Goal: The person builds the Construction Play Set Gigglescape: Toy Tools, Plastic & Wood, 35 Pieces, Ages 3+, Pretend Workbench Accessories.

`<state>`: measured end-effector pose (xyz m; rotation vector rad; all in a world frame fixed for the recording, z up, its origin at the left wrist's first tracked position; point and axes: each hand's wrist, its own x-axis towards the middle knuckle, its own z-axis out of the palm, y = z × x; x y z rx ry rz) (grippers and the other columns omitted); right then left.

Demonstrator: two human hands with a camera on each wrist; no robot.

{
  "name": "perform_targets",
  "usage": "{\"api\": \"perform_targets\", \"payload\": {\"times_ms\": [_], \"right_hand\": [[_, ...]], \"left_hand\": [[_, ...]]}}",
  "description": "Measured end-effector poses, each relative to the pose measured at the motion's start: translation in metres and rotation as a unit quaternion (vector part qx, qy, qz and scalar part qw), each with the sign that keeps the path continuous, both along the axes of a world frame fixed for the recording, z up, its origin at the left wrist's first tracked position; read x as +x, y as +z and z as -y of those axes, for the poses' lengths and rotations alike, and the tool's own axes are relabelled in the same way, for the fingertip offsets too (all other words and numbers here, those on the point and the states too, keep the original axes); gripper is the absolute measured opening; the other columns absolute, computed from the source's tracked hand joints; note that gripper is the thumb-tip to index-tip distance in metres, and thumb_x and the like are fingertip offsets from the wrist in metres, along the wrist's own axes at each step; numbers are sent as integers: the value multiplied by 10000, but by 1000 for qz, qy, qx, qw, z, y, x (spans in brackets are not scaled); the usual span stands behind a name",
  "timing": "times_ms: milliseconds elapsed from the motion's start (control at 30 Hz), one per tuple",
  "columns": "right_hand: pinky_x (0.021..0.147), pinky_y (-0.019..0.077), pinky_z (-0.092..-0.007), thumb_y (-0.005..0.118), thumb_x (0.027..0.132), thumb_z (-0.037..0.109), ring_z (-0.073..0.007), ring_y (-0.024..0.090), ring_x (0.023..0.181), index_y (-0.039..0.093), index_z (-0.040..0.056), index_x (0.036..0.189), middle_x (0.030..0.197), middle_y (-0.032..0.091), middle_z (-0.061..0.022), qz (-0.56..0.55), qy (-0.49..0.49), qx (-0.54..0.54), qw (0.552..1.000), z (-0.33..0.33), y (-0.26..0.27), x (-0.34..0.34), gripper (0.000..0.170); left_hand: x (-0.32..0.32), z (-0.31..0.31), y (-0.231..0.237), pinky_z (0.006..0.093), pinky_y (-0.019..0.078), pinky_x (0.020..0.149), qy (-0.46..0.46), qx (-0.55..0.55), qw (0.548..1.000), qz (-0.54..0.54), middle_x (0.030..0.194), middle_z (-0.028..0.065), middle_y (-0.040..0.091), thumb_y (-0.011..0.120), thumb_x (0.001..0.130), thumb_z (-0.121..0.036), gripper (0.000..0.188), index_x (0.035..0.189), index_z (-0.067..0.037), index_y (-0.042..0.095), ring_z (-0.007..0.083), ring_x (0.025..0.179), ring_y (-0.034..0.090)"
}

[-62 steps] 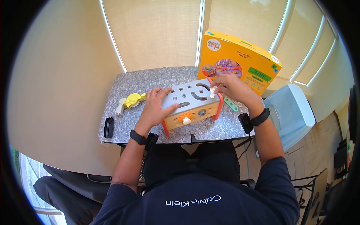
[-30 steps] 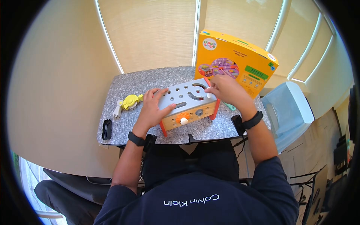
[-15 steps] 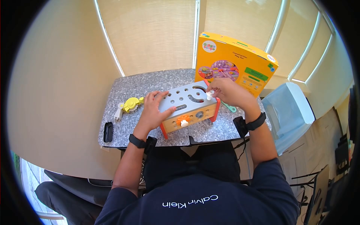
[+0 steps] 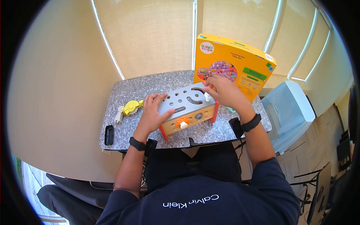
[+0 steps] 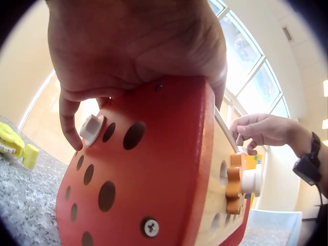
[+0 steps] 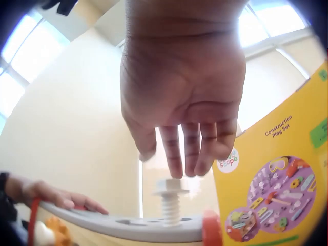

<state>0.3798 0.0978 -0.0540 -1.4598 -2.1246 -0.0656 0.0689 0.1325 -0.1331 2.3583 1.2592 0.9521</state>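
Observation:
A toy workbench with a grey holed top [image 4: 182, 102], wooden front and red end panels [image 5: 154, 169] stands on the speckled table. The left hand [image 4: 152, 112] rests spread over its left end, thumb on the top. A white screw [image 6: 170, 205] stands upright in the top near the right end, its thread partly showing. Just above its head is the right hand [image 4: 227, 93], fingers extended and apart from the screw in the right wrist view. On the front, an orange gear [image 5: 234, 183] has a white screw through it; a grey round piece [image 4: 198, 116] sits beside it.
Behind the workbench stands a yellow box [image 4: 234, 63]. A yellow toy piece with a grey-white part [image 4: 131, 107] and a black case [image 4: 108, 135] lie at the left. A green strip [image 4: 230, 109] lies right of the workbench. A pale blue bin [image 4: 290, 116] stands beside the table.
The right hand has let go of the white screw, which it held half a second ago, and has lifted slightly. The screw stays in the top. The left hand keeps its place on the workbench.

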Motion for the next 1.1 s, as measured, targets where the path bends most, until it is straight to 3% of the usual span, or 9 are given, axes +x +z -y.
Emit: {"api": "perform_targets", "payload": {"times_ms": [33,167,333,467,533,667,767,833,1100], "right_hand": [[754,536,-465,729,946,314,-375,671,833,723,33,938,812,670,-183,-81,104,26,991,-2,-5,4,282],[734,535,-456,789,891,248,-380,668,826,691,15,893,816,670,-189,-11,152,47,987,-2,-9,5,253],[819,549,-439,706,946,419,-376,683,947,687,-3,913,963,694,-205,122,-117,-102,980,4,7,-20,424],[833,546,-441,644,983,465,-361,684,1000,690,3,959,1023,701,-201,97,-138,-86,982,3,-2,-13,465],[874,541,-446,680,975,345,-356,673,1066,695,9,1025,1091,700,-190,-29,-12,10,999,3,-10,-3,339],[868,542,-432,696,961,211,-360,684,970,708,7,1082,1005,695,-188,-30,137,-55,989,9,-15,9,238],[869,539,-447,719,926,143,-368,680,973,705,0,1066,995,696,-197,-51,78,-68,993,8,-20,2,200],[809,551,-451,744,910,193,-383,687,930,698,-4,1022,972,702,-195,-9,36,2,999,6,-23,-4,231],[759,559,-449,715,930,420,-317,720,945,673,35,1008,981,719,-174,80,-139,-51,986,14,-6,-26,395]], "left_hand": [[0,0,0,496,305,1193,0,0,1000,0,1398,183,522,779,851,-460,694,1405,-76,614,362,1380,405],[0,0,-1,496,311,1188,0,4,1000,1,1393,178,527,778,850,-450,684,1403,-81,613,364,1380,405],[1,3,4,496,313,1185,4,-4,1000,6,1391,173,527,783,844,-442,682,1398,-82,613,367,1380,404],[1,1,0,493,311,1188,7,3,1000,9,1391,171,525,788,840,-438,679,1397,-89,616,363,1379,405],[1,2,-1,492,310,1189,6,3,1000,13,1389,171,526,789,839,-437,678,1396,-91,617,363,1379,405],[1,2,0,495,337,1173,0,14,1000,14,1366,184,535,769,865,-405,625,1384,-89,623,373,1359,424],[1,-1,-2,498,358,1160,-6,26,999,21,1352,198,535,744,892,-367,568,1371,-83,629,385,1342,438],[1,0,-3,493,359,1158,-5,31,999,21,1348,193,538,729,904,-347,543,1368,-82,630,384,1336,442],[1,0,-3,482,354,1161,-6,40,999,27,1328,184,555,711,916,-309,499,1352,-78,639,378,1325,451]]}}
